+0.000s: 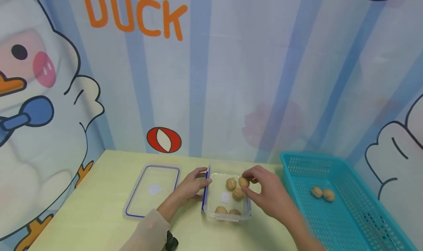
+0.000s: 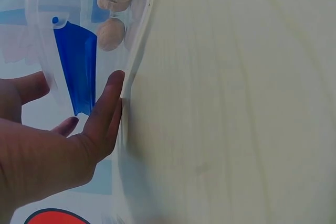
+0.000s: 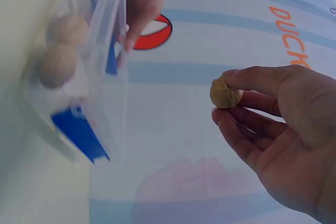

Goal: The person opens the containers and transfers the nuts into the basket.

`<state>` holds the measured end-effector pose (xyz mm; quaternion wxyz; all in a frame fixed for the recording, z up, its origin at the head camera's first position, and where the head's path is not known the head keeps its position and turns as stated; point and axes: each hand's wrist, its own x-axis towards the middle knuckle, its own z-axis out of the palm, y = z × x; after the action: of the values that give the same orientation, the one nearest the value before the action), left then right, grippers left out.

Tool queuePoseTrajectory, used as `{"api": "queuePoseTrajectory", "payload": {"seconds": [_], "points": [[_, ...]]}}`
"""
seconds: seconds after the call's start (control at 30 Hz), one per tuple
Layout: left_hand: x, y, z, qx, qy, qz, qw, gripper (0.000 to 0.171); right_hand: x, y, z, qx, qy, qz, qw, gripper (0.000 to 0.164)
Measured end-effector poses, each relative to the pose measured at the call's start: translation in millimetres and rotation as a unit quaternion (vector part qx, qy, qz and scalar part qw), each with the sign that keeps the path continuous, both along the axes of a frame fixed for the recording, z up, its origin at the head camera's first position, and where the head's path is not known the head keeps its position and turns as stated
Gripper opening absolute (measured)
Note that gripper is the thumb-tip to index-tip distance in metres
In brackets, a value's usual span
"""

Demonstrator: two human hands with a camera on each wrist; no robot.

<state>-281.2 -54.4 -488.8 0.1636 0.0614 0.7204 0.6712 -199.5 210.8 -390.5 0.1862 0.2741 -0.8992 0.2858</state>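
A clear plastic food container (image 1: 228, 217) with blue side latches (image 2: 79, 66) stands on the table, holding several walnuts (image 1: 231, 184). My left hand (image 1: 191, 185) holds its left side, the thumb at the rim and other fingers along the wall. Between thumb and fingertips of my right hand (image 1: 269, 192) is a walnut (image 3: 226, 94), pinched above the right part of the container. In the right wrist view, that walnut is apart from the container.
To the left lies a clear lid (image 1: 138, 192) with a blue seal. On the right stands a turquoise plastic basket (image 1: 347, 225) with two walnuts (image 1: 322, 193) inside. A printed curtain (image 1: 231, 78) hangs behind the pale yellow table (image 1: 99, 199).
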Motion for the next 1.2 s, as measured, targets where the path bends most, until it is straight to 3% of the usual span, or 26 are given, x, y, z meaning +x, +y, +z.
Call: {"api": "queuePoseTrajectory", "payload": {"seconds": [0.2, 0.37, 0.57, 0.7, 0.83, 1.2], "points": [[0.2, -1.5, -0.6, -0.006, 0.0, 0.002, 1.0, 0.064, 13.2, 42.2, 12.7, 0.016, 0.05, -0.021, 0.998, 0.033], [0.4, -0.3, -1.7, -0.009, 0.005, 0.002, 0.9999, 0.064, 22.0, 79.0, 17.1, 0.03, 0.003, -0.081, 0.996, 0.033], [0.3, -1.2, -1.9, -0.009, 0.003, -0.004, 0.9999, 0.063, 25.0, 113.8, 8.5, 0.031, -0.026, -0.154, 0.987, 0.033], [1.4, -1.5, -0.7, -0.01, 0.006, -0.004, 0.9999, 0.063, 27.0, 132.4, 1.9, 0.032, -0.066, -0.18, 0.981, 0.034], [1.7, -1.4, -0.6, -0.011, 0.006, -0.002, 0.9999, 0.063, 26.6, 147.3, -4.8, 0.024, -0.116, -0.195, 0.974, 0.038], [0.8, -2.0, -1.7, -0.012, 0.007, 0.003, 0.9999, 0.064, 10.6, 160.5, -26.4, 0.024, -0.171, -0.205, 0.963, 0.043]]}}
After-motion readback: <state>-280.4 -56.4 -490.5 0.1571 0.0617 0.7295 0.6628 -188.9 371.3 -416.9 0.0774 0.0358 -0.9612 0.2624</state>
